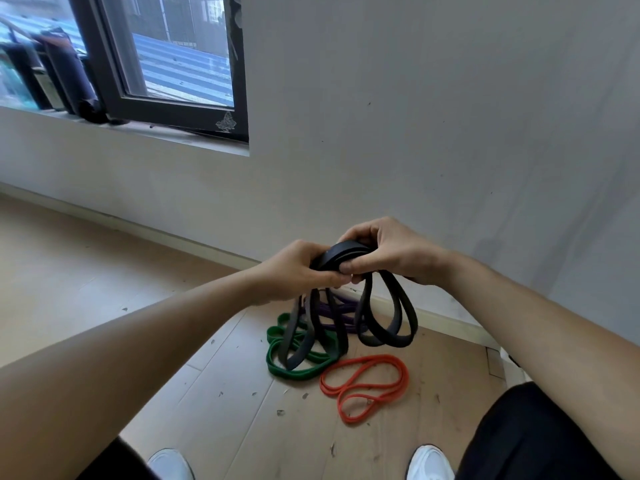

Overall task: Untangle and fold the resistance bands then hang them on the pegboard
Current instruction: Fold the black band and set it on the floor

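At the far left a dark-framed window is set in the pale wall, above the wooden floor. My left hand is curled round the gathered top of the black band, thumb underneath and fingers wrapped over the bunch. Below it the green band lies in loose overlapping loops on the floor, near the edge where the boards meet the wall. The black band is up in the air between my two hands, bundled into several layers at the top, with its long loops hanging down in front of the green band; I cannot tell whether the lowest loops touch the boards. Behind those loops the purple band lies on the floor close to the skirting. Just right of the green one, the orange band rests flat on the floor in a twisted figure-of-eight. My right hand grips the other end of the black bunch, fingers curled over it and fingertips meeting my left thumb. My white shoes show at the bottom edge.
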Motion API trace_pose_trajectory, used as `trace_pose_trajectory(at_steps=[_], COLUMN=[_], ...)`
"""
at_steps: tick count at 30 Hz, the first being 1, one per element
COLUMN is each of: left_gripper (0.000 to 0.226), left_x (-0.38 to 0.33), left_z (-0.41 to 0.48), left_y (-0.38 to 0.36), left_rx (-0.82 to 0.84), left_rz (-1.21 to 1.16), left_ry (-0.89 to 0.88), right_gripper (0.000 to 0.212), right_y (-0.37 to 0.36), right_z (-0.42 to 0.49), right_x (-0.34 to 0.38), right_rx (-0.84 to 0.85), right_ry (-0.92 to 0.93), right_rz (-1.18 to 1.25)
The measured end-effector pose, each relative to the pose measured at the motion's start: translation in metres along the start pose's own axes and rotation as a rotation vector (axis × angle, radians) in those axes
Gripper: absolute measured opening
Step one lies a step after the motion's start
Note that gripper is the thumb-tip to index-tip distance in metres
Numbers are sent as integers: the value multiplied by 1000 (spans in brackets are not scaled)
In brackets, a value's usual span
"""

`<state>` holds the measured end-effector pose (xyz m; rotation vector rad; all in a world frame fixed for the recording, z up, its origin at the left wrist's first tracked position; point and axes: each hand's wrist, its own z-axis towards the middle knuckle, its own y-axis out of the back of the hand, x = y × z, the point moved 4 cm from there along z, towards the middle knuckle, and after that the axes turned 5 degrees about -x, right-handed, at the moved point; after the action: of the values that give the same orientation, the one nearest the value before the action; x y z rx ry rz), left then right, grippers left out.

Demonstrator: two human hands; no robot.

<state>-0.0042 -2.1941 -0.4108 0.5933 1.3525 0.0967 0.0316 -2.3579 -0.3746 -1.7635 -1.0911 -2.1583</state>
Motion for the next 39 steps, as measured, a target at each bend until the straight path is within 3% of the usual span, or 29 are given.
trace_pose_trajectory(at_steps=[2,9,16,21,26,31,34,39], left_gripper=[7,38,39,30,32,20,29,26], left_x=[1,-5,-10,-16,-17,-9,1,4], left_z=[1,2,1,-5,-6,-5,-6,-5], left_y=[3,11,16,21,22,29,33,32], left_rx=[6,9,45,62,52,39,44,49], left_rz=[-2,62,129,16,6,276,335,351], left_ry=[6,-17,-8,7,7,-20,-7,-44], right_gripper=[27,24,18,35,25,21,18,20], right_y=[3,13,15,1,-13,-3,-1,-1], right_z=[0,-4,-4,-5,0,-1,-2,-4], right_x=[-2,-3,-1,-10,-2,5,3,-1], right_rx=[-2,44,31,84,70,16,8,10], right_ry=[-12,-61,-31,-36,27,32,38,34], right_rz=[-39,-271,-390,-292,-171,-246,-273,-236])
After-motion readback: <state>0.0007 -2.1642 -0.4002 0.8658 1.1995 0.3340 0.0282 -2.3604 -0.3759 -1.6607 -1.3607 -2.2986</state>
